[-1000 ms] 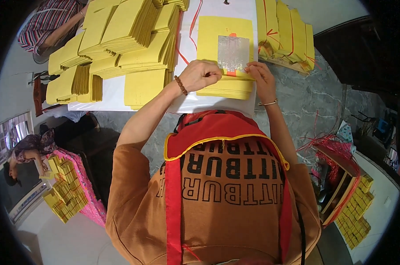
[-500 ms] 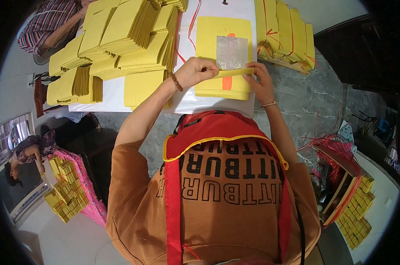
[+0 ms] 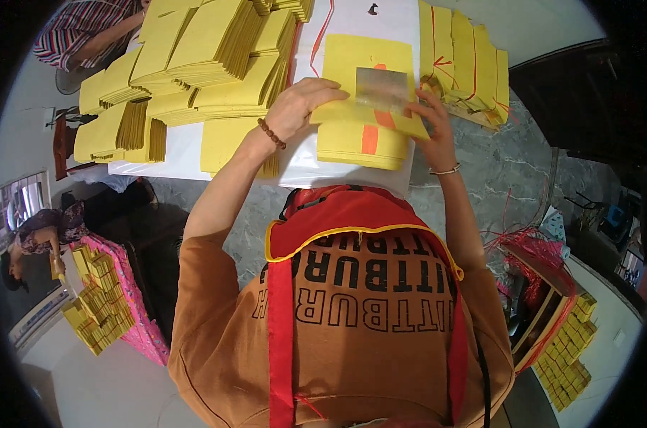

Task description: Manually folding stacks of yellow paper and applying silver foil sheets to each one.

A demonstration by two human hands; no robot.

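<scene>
Yellow paper [image 3: 362,116] hangs between the person's two hands at the near edge of the white table [image 3: 305,162], its lower part lifted clear of a neat yellow pile [image 3: 343,145] and slightly blurred. From where I stand, a silvery square [image 3: 380,84] shows on it, with an orange-red mark just below, and an orange strip [image 3: 370,140] lies on the pile underneath. The left hand [image 3: 302,107] is mostly closed, fingers curled over and nipping the sheet's left end; a brown beaded bracelet [image 3: 271,133] circles that wrist. The right hand [image 3: 435,121] is looser, its fingers partly spread against the right end, and I cannot tell how firmly it has hold, or whether the thumb presses from below. A thin pale bangle [image 3: 445,170] sits on that wrist.

To the left of the work, thick yellow stacks [image 3: 209,43] lie heaped and overlapping, with a red ribbon [image 3: 322,36] on the tabletop beside them. On the right stand yellow bundles [image 3: 466,57] tied with red string. A co-worker in a striped top [image 3: 88,28] is beyond the heap, and farther left, more yellow packets [image 3: 98,299] cover a pink cloth [image 3: 146,335].
</scene>
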